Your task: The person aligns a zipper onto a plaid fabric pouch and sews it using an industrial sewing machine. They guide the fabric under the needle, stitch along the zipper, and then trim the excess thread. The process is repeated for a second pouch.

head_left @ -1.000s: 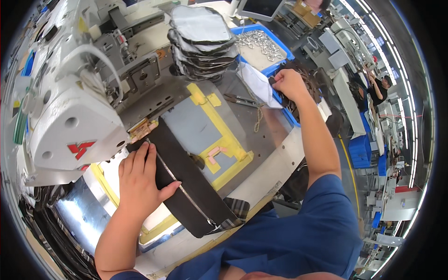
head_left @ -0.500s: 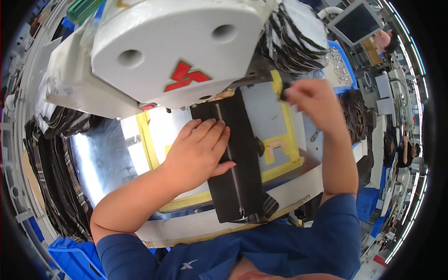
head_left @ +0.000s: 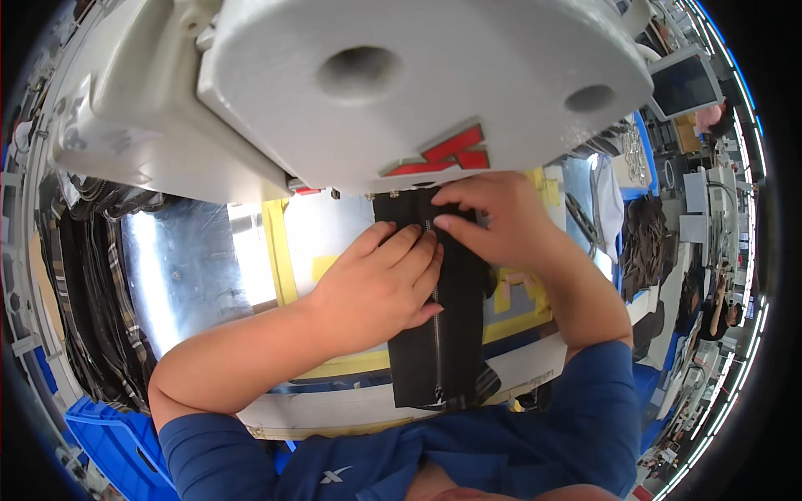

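Observation:
A long black fabric piece (head_left: 461, 305) lies on the sewing machine's bed, its far end running under the white machine head (head_left: 434, 75). A metal zipper (head_left: 437, 351) runs lengthwise along it, with the pull at the end nearest me. My left hand (head_left: 376, 284) rests on the fabric's left side, fingers stretched out over the zipper. At the far right of the fabric, close under the machine head, is my right hand (head_left: 510, 221); its thumb and forefinger are apart. The needle area is hidden by the machine head.
Yellow tape (head_left: 276, 250) frames the work area on the shiny bed. Dark and plaid fabric pieces (head_left: 92, 292) are stacked at the left, above a blue crate (head_left: 117, 442). Brown pieces (head_left: 643, 242) hang at the right, near a tray of metal parts (head_left: 637, 154) and a screen (head_left: 685, 83).
My right hand has come left from beside the machine, where it held a small dark thing, to the fabric. My left hand stays on the fabric. The machine head looms larger in view.

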### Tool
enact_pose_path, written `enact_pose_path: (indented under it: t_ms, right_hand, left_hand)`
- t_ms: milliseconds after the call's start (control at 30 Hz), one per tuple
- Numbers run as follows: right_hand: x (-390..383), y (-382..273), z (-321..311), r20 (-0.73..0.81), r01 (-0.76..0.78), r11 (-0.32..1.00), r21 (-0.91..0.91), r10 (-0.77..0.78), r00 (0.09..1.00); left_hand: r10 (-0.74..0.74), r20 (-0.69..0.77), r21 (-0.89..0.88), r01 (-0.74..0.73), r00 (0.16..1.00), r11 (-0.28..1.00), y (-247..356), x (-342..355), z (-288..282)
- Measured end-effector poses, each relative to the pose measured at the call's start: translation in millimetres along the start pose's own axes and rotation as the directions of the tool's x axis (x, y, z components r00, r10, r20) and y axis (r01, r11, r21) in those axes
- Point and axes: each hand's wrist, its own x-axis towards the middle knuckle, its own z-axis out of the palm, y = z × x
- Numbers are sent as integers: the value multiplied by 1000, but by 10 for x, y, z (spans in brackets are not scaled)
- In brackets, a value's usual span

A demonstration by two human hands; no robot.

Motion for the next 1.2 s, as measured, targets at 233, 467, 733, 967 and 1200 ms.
enact_pose_path:
  t_ms: [233,467,733,967,1200]
  right_hand:
    - [-4,77,60,30,146,987,-60,-144,989]
    - [24,49,89,-8,173,982,-76,-174,985]
    - [26,35,66,39,228,958,-175,-225,974]
    - [5,107,130,-3,319,911,-262,-331,944]
    - [2,49,14,80,257,938,-235,-245,966]
  left_hand:
    - [-8,-5,-9,8,1000,1000,-10,-10,16]
    - [-7,-17,-15,7,1000,1000,-18,-14,12]
    - [-96,-52,-14,95,994,995,-63,-5,14]
    - [-128,-6,68,128,992,989,-122,21,-44]
    - [-167,60,98,161,984,982,-110,37,-131]
